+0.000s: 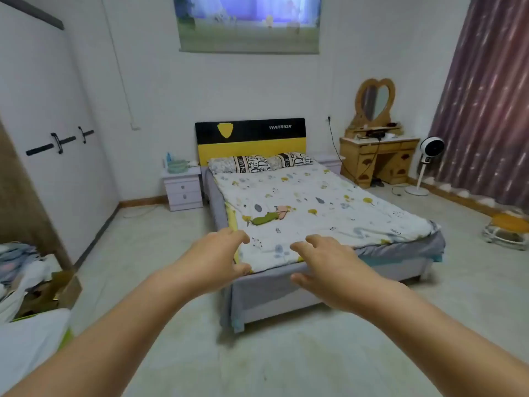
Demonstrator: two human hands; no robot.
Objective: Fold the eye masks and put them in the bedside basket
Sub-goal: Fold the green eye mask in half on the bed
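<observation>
Two eye masks lie together on the bed's patterned quilt: a green one and a pink one just right of it. A pale green basket stands on the left bedside table, far from the masks. My left hand and my right hand are stretched out in front of me, seen over the foot of the bed. Both hold nothing and their fingers are spread. I stand on the floor some way short of the bed.
The bed with a yellow and black headboard fills the middle. A white wardrobe lines the left wall. A cardboard box with clothes sits at the left. A wooden dresser, a standing fan and a curtain are at the right.
</observation>
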